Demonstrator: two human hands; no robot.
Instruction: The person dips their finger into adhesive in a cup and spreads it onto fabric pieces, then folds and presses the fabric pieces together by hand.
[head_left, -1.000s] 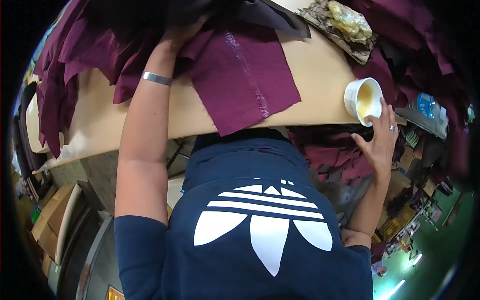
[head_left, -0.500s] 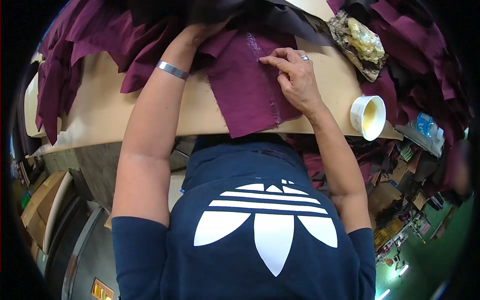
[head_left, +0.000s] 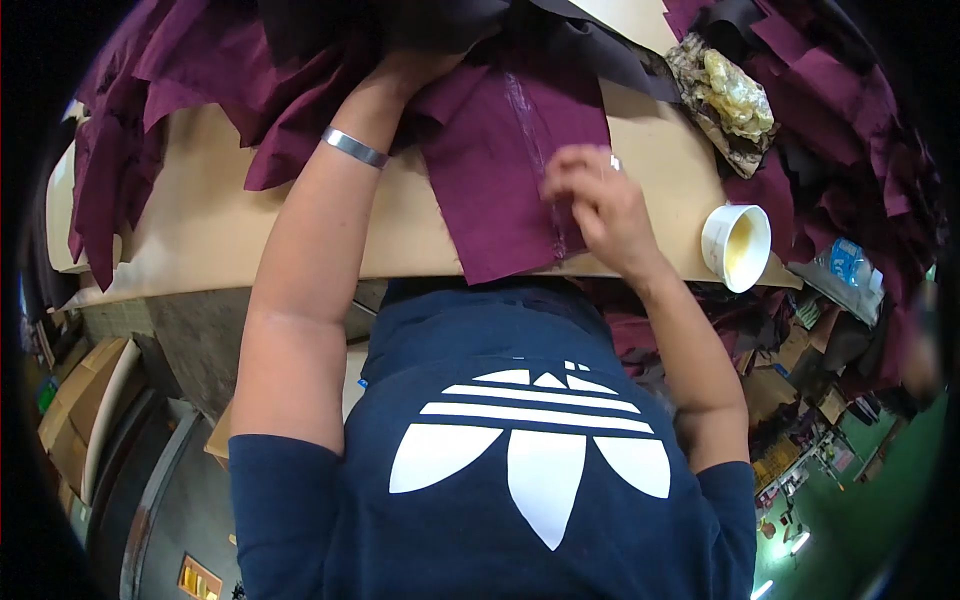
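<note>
Maroon cloth [head_left: 480,170] with a pale, shiny streak down its right part lies over the table's front edge. My left hand [head_left: 425,68] reaches to the cloth's upper end; its fingers are hidden under dark fabric [head_left: 590,50]. Over the streak is my right hand [head_left: 600,205], wearing a ring, its fingers bent and drawn together, blurred by motion. Whether anything is between those fingers is too small to tell. A white cup [head_left: 736,248] with yellowish paste stands to the right of that hand, near the table edge.
The tan table [head_left: 210,230] spans the view. More maroon cloth [head_left: 200,60] hangs at the left and is heaped at the right. A crumpled yellowish lump [head_left: 738,95] rests on a patterned piece at the upper right. Below it lies a bottle [head_left: 848,262]. Cardboard [head_left: 85,400] stands lower left.
My right hand has left the cup and moved left onto the streak, then slid slightly down along it. My left hand stays at the cloth's upper end. The view has shifted a little.
</note>
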